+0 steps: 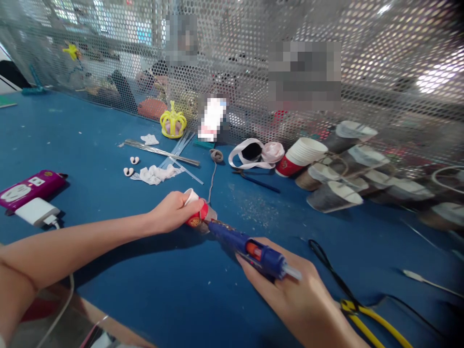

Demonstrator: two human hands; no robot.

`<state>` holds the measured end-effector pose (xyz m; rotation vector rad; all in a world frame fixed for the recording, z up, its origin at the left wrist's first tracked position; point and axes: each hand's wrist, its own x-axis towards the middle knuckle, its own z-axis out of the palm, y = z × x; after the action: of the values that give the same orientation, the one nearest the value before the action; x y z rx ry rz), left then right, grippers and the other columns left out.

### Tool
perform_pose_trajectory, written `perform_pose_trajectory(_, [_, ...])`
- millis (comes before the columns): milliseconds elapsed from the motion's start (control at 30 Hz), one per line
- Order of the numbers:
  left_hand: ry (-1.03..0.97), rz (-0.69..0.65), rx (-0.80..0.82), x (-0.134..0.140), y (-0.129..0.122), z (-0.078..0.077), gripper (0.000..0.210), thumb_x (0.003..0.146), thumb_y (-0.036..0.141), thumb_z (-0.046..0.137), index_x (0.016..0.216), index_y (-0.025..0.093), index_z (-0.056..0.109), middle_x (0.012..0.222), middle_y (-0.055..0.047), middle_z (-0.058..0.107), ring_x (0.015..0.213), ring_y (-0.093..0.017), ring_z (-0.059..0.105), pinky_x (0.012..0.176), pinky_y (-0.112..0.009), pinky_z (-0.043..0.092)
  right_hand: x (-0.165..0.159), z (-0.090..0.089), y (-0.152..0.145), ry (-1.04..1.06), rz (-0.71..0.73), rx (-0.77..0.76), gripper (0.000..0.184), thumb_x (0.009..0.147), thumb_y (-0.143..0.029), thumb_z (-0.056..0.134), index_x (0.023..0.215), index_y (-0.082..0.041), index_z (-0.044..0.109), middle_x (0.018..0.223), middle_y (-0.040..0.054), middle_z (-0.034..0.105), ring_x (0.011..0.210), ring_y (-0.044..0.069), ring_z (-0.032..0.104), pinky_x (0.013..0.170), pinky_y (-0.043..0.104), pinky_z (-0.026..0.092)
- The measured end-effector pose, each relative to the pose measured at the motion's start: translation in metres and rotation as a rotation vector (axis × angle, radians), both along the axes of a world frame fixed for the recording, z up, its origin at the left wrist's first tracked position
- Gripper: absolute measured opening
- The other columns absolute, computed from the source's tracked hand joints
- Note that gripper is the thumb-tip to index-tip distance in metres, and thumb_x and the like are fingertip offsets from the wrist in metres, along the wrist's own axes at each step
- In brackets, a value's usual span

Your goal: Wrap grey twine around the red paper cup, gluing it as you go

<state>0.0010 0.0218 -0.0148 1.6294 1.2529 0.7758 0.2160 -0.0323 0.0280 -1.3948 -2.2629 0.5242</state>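
My left hand is wrapped round a red and white paper cup, tilted on its side with its white rim toward the back. Grey yarn covers the cup's base end, and a strand runs from there back to a small ball of yarn. In my right hand is a blue glue gun, a clear glue stick poking out of its rear end. The gun's nozzle meets the cup near its yarn-covered part; whether it touches cannot be made out.
Clear glue sticks and white scraps lie at the back. Stacked paper cups and several yarn-wrapped cups stand at right. Yellow-handled pliers are near my right arm. A perforated metal screen borders the table, with people behind it.
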Motion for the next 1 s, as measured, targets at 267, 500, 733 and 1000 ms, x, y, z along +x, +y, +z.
perform_pose_trajectory(267, [0.017,0.002,0.009,0.001,0.000,-0.002,0.044,0.081,0.044,0.036,0.062,0.010,0.058,0.056,0.000,0.050,0.054,-0.010,0.042,0.050,-0.019,0.035,0.000,0.000,0.000,0.031,0.028,0.005,0.011,0.079,-0.026,0.048,0.071,-0.022,0.055,0.057,-0.0026,0.057,0.047,0.011,0.051,0.046,0.020,0.042])
perform_pose_trajectory(500, [0.033,-0.030,0.038,0.001,-0.001,-0.002,0.043,0.083,0.041,0.036,0.061,0.011,0.058,0.056,0.000,0.047,0.054,-0.009,0.039,0.048,-0.019,0.032,0.003,-0.011,0.002,0.123,-0.130,-0.039,0.011,0.077,-0.032,0.052,0.073,-0.024,0.058,0.064,0.0000,0.064,0.054,0.016,0.058,0.050,0.024,0.046])
perform_pose_trajectory(733, [0.064,-0.030,0.086,0.001,-0.001,-0.002,0.045,0.083,0.041,0.035,0.057,0.011,0.057,0.053,0.000,0.045,0.052,-0.009,0.037,0.048,-0.019,0.033,0.002,-0.003,0.008,0.059,-0.129,-0.059,0.014,0.075,-0.030,0.051,0.065,-0.022,0.057,0.055,-0.0014,0.059,0.049,0.015,0.054,0.046,0.022,0.045])
perform_pose_trajectory(1000, [0.080,-0.035,0.077,0.001,-0.002,-0.002,0.047,0.084,0.044,0.034,0.056,0.011,0.054,0.052,0.001,0.044,0.052,-0.009,0.036,0.047,-0.018,0.031,-0.004,0.002,0.010,0.106,-0.157,-0.040,0.020,0.075,-0.032,0.047,0.060,-0.021,0.052,0.049,-0.0020,0.051,0.041,0.011,0.045,0.041,0.020,0.042])
